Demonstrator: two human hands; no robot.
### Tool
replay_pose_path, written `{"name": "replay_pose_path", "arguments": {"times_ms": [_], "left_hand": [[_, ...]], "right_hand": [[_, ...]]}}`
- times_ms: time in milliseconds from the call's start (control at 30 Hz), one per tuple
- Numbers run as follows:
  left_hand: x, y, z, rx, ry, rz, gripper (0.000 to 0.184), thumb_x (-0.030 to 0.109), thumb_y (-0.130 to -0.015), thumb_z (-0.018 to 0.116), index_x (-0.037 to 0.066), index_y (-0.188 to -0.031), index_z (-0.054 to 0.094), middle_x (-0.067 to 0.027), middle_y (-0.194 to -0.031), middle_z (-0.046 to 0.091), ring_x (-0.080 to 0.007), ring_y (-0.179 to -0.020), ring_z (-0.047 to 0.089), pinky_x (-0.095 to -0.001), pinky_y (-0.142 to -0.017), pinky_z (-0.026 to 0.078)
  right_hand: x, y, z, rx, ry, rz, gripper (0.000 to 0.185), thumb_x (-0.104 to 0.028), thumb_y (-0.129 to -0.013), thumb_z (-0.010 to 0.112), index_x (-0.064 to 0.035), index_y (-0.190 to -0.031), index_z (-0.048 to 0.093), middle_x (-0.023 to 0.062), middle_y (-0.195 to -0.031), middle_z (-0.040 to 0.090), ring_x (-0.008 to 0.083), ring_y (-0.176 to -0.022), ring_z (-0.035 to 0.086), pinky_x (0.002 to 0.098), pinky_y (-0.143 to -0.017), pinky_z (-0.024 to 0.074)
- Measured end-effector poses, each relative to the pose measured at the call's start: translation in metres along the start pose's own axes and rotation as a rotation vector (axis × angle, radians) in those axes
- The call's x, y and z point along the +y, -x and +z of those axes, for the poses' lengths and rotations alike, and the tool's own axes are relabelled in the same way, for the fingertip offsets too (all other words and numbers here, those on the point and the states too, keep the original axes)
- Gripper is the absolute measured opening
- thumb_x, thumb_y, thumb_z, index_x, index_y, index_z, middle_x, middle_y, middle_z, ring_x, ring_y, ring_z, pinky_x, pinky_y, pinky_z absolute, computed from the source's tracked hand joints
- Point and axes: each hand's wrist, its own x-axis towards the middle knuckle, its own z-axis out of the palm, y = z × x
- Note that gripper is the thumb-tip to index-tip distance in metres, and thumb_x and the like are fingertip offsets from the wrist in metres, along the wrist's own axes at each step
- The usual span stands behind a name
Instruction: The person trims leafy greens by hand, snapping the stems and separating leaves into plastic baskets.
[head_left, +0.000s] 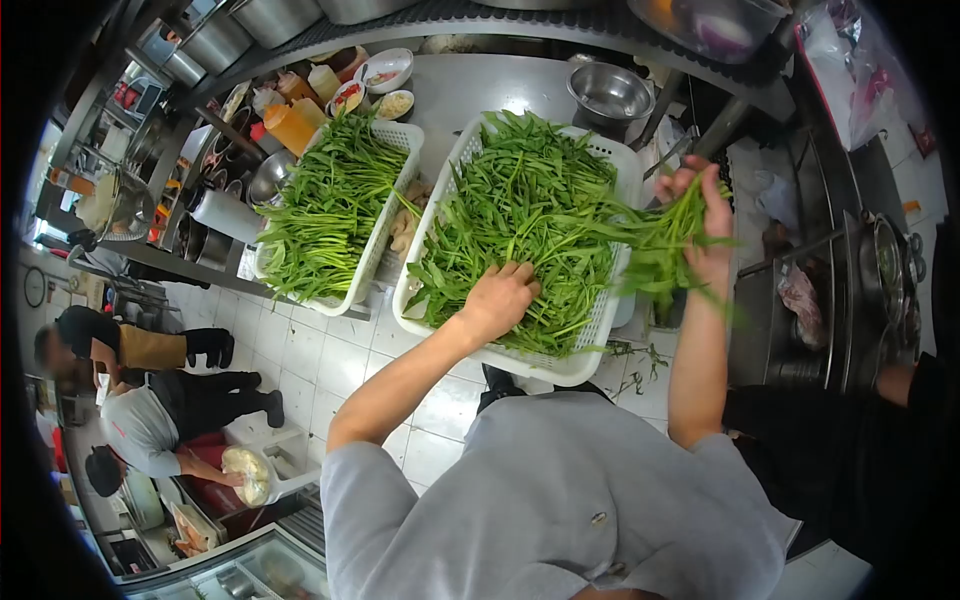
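Note:
A large white basket [412,290] heaped with leafy green stems [530,190] stands in front of me. My left hand [503,298] rests on the greens near the basket's front side, its fingers curled into the leaves. Off the basket's right side, my right hand [708,215] is raised with its fingers round a bunch of greens [665,240], whose leaves hang down, partly blurred. To the left stands a second white basket [384,225], narrower, with long green stems [335,205] laid across it.
A metal bowl [611,92] and small bowls of chopped food [394,104] stand behind the baskets. Sauce bottles [290,128] line the back left. Loose leaves [645,370] lie below the large basket. Two people [160,420] are at the far left.

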Motion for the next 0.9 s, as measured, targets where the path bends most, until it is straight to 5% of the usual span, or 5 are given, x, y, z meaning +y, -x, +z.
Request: {"name": "replay_pose_path", "arguments": {"times_ms": [100,267,567,867,900], "left_hand": [[-0.007,-0.002,-0.033,0.126,0.271,-0.040,0.019,0.009,-0.081,0.071,0.007,-0.100,0.072,-0.0103,-0.101,0.064,-0.0291,-0.097,0.063,-0.0394,-0.084,0.052],[-0.037,0.001,-0.125,0.477,0.763,-0.294,0.013,0.008,-0.088,0.071,0.003,-0.100,0.069,-0.0053,-0.098,0.068,-0.0138,-0.087,0.063,-0.0264,-0.078,0.050],[-0.031,-0.007,-0.192,0.624,1.331,-0.316,0.019,0.015,-0.095,0.065,0.000,-0.105,0.061,-0.0048,-0.093,0.063,-0.0119,-0.077,0.064,-0.0240,-0.061,0.053],[-0.040,-0.004,-0.174,0.572,1.400,-0.288,0.018,0.012,-0.098,0.058,0.002,-0.112,0.054,-0.0059,-0.094,0.061,-0.0149,-0.082,0.066,-0.0255,-0.064,0.055],[-0.039,-0.005,-0.172,0.575,1.410,-0.283,0.017,0.011,-0.098,0.057,0.003,-0.113,0.053,-0.0066,-0.097,0.061,-0.0155,-0.082,0.066,-0.0254,-0.065,0.055]], "right_hand": [[0.017,-0.013,-0.024,0.017,1.408,-0.285,0.032,-0.029,-0.103,0.051,0.0009,-0.101,0.063,0.0075,-0.080,0.067,0.0222,-0.087,0.065,0.0343,-0.086,0.0486],[0.008,0.001,0.020,-0.058,0.445,-0.210,0.011,-0.013,-0.095,0.064,-0.0030,-0.095,0.068,0.0021,-0.077,0.064,0.0109,-0.076,0.062,0.0241,-0.070,0.0491],[0.031,0.013,0.144,-0.551,1.029,-0.285,0.020,-0.019,-0.083,0.077,-0.0027,-0.095,0.074,0.0086,-0.080,0.072,0.0099,-0.071,0.064,0.0275,-0.066,0.0503],[0.040,0.000,0.150,-0.526,0.988,0.207,0.024,-0.014,-0.079,0.078,0.0003,-0.097,0.071,0.0057,-0.086,0.067,0.0132,-0.076,0.061,0.0263,-0.073,0.0485],[0.043,0.000,0.149,-0.468,1.022,-0.024,0.024,-0.013,-0.079,0.078,0.0002,-0.097,0.071,0.0060,-0.086,0.067,0.0138,-0.075,0.062,0.0266,-0.073,0.0487]]}}
